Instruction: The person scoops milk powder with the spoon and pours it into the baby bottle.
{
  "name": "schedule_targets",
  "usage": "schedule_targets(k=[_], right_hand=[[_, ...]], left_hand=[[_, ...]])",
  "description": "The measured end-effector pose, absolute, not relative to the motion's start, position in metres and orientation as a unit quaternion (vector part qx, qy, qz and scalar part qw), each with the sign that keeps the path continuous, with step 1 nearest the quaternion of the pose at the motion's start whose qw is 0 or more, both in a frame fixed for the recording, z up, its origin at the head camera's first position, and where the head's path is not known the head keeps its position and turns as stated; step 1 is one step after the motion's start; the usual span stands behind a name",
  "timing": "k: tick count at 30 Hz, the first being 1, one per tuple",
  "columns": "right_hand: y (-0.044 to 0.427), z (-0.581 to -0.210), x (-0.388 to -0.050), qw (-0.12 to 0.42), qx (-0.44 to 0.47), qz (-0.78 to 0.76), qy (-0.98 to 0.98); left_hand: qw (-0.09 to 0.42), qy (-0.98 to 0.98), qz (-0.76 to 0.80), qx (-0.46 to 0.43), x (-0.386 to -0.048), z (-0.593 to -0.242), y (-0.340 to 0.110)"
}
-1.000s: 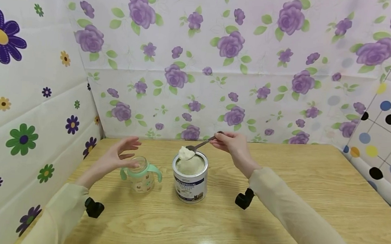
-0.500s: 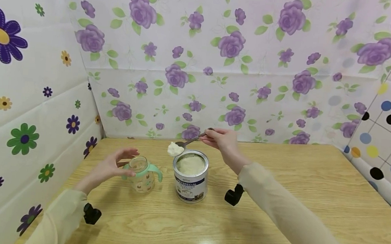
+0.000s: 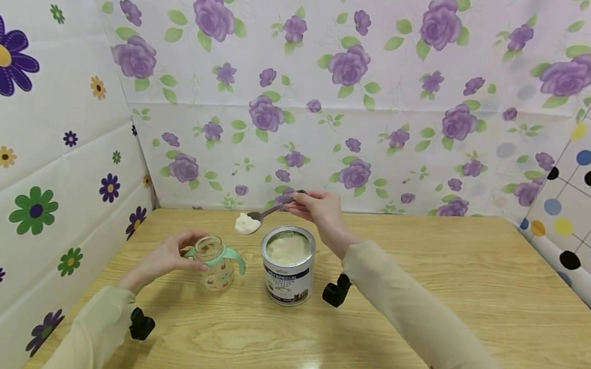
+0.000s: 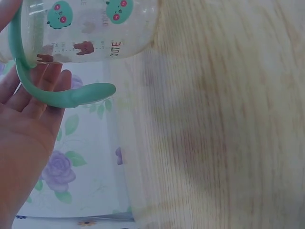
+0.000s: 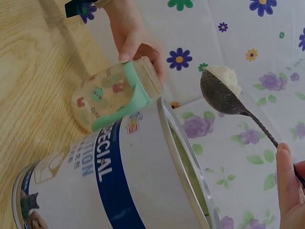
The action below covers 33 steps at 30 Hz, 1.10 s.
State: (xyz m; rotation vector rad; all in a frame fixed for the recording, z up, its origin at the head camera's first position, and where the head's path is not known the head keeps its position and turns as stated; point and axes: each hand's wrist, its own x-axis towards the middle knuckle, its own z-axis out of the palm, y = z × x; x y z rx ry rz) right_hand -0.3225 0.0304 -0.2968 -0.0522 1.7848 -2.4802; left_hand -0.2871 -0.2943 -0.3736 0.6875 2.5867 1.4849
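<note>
My left hand [image 3: 172, 254] holds a clear baby bottle [image 3: 217, 277] near its lidless neck, thumb in front and fingers behind. The bottle stands upright, with mint-green handles [image 4: 52, 95] and small cartoon prints. In my right hand [image 3: 325, 216], thumb and fingers pinch the handle end of a dark metal spoon [image 5: 224, 98]. A heap of creamy white powder [image 3: 246, 223] fills its bowl, which hangs in the air between bottle and can, higher than both rims. The open milk powder can [image 3: 287, 285], white with a blue band, has pale powder [image 3: 288, 249] inside.
The wooden table [image 3: 272, 345] bears the bottle and can side by side, with a small gap. A purple-flowered sheet [image 3: 302, 104] hangs behind the table. Other patterned sheets close off the left and right sides. A black wrist camera [image 3: 336, 290] sits under each forearm.
The loaded spoon in my right hand has moved left, from over the can to near the bottle. My left hand has come down and taken hold of the bottle's neck.
</note>
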Motion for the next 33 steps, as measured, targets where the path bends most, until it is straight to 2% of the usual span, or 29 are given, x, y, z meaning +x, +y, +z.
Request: schedule_targets(k=[12,19,25,33], right_hand=[[0.001,-0.296,-0.322,0.061,-0.029,-0.804,0.591],[-0.011,-0.299,-0.321,0.056,-0.028,-0.807,0.588],[-0.020,-0.299,-0.319,0.050,-0.028,-0.802,0.594],[-0.030,-0.300,-0.317,0.034,-0.040,-0.786,0.616]], left_hand=[[0.045,0.845,0.489,0.211,-0.288,-0.375,-0.294],[0.052,0.853,0.478,0.204,-0.277,-0.358,-0.286],[0.053,0.861,0.469,0.191,-0.291,-0.373,-0.295],[0.050,0.868,0.459,0.180,-0.290,-0.371,-0.294]])
